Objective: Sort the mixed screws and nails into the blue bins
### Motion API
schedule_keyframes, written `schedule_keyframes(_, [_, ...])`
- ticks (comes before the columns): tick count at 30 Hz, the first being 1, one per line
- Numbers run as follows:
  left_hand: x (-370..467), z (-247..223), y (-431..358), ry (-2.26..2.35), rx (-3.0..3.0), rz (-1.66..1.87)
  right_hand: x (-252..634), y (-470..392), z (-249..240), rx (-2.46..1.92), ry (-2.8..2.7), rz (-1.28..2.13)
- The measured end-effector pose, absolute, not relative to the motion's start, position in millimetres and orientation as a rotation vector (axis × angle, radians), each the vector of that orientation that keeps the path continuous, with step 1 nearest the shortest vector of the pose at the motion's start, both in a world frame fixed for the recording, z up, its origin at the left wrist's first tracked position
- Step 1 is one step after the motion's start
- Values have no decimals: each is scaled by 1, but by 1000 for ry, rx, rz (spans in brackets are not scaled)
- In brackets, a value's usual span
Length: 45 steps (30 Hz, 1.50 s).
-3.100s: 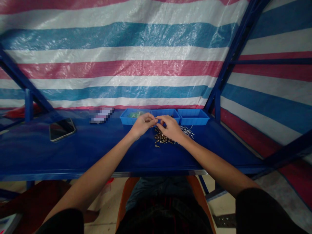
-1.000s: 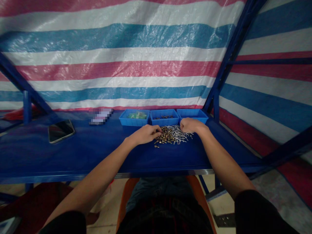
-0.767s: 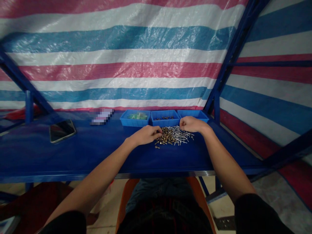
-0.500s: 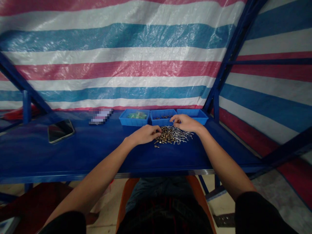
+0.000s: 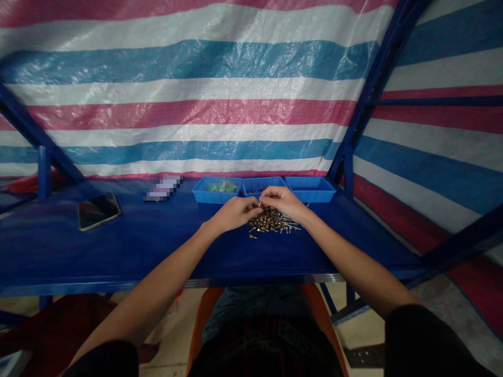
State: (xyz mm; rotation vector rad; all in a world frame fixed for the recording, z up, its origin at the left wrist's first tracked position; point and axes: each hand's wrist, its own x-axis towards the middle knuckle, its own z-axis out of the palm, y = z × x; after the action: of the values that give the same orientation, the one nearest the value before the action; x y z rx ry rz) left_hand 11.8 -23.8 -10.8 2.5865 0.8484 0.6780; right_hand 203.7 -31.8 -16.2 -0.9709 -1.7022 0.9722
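My left hand (image 5: 234, 212) and my right hand (image 5: 282, 201) meet above the left part of a pile, fingertips almost touching. A thin silver pin shows between the fingertips of my right hand. The fingers of my left hand are pinched together on something small that I cannot make out. Beneath them, short brass-coloured metal fittings (image 5: 264, 224) lie heaped on the left side of the pile. Silver pins (image 5: 290, 226) make up its right side, partly covered by my right hand. One loose brass-coloured fitting (image 5: 253, 237) lies nearer the table's front edge.
Behind the pile stand three blue bins in a row: a left bin (image 5: 216, 197) with greenish pieces, a middle bin (image 5: 251, 183) with small metal parts, and a right bin (image 5: 316, 197). A dark-screened phone (image 5: 98, 211) and a pixelated flat object (image 5: 164, 187) lie left on the blue table (image 5: 157, 251).
My right hand has moved left with the pin, from over the silver pins to my left hand. My left hand has risen slightly.
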Motion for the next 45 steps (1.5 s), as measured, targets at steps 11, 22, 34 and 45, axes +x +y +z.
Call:
schedule_keyframes(11, [11, -10, -20, 974, 2563, 844, 210, -36, -8, -1044, -1903, 445])
schedule_keyframes(22, [10, -11, -20, 963, 2584, 791, 214, -42, -1, -938, -2106, 188])
schedule_keyframes(34, [9, -8, -22, 922, 2699, 615, 294, -22, 11, -1479, -1558, -378])
schedule_keyframes(45, [8, -11, -22, 903, 2721, 505, 270, -30, 5, -1689, -2135, 129])
